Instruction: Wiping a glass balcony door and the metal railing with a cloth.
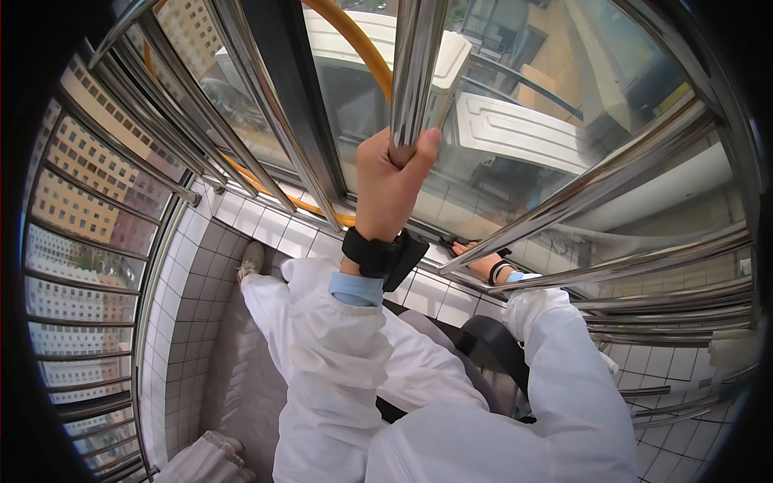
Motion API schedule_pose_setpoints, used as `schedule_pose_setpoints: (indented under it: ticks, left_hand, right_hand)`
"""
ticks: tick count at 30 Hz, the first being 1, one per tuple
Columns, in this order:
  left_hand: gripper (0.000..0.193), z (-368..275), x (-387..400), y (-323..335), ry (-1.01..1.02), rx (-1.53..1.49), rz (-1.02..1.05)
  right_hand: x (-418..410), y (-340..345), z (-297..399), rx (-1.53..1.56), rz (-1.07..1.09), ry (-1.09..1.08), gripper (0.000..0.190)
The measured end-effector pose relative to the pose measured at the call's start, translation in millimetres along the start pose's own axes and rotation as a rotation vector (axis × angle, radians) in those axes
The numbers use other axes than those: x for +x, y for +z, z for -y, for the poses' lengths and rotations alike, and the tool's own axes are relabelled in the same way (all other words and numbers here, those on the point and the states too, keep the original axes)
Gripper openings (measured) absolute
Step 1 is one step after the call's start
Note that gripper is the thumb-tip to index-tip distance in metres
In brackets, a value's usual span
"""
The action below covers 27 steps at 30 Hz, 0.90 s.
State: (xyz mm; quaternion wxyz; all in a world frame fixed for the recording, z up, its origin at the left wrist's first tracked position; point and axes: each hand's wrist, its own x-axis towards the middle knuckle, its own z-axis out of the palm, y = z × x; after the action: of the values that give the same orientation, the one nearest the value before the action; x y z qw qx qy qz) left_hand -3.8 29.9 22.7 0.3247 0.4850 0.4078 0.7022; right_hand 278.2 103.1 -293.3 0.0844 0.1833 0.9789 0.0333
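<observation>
My left hand (392,187), with a black band and device at the wrist, is closed around an upright shiny metal bar (416,66) in front of the window. Lower and to the right, my right hand (480,262) reaches past the lower metal rails (549,279) to the window's bottom frame. Its fingertips lie at a small dark item (450,241) there; whether they grip it cannot be told. A dark band circles that wrist. Both arms wear loose white sleeves with light blue cuffs.
A yellow hose or pipe (356,36) runs behind the bars. White outdoor units (519,127) stand beyond the glass. White tiled ledge (302,238) borders the window; barred railings (90,323) stand left. A shoe (252,259) is near the tiled wall, and a black curved object (498,350) lies below my right arm.
</observation>
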Motion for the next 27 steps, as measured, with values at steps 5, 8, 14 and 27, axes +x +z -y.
schedule_pose_setpoints:
  ticks: [5, 8, 14, 27]
  left_hand:
    - [0.030, -7, 0, 2, -0.013, 0.002, 0.010]
    - [0.040, -5, -4, -3, -0.053, -0.028, -0.031]
    - [0.028, -3, -1, 0, -0.040, -0.053, 0.009]
    - [0.037, -7, -1, 0, -0.112, -0.094, 0.015]
  right_hand:
    - [-9, 9, -8, 0.020, -0.018, -0.009, 0.035]
    - [-10, -24, 8, 0.107, 0.043, 0.096, 0.036]
    - [-28, -43, 10, 0.241, 0.173, 0.247, 0.056]
    - [-43, -49, 3, 0.488, 0.336, 0.389, 0.076]
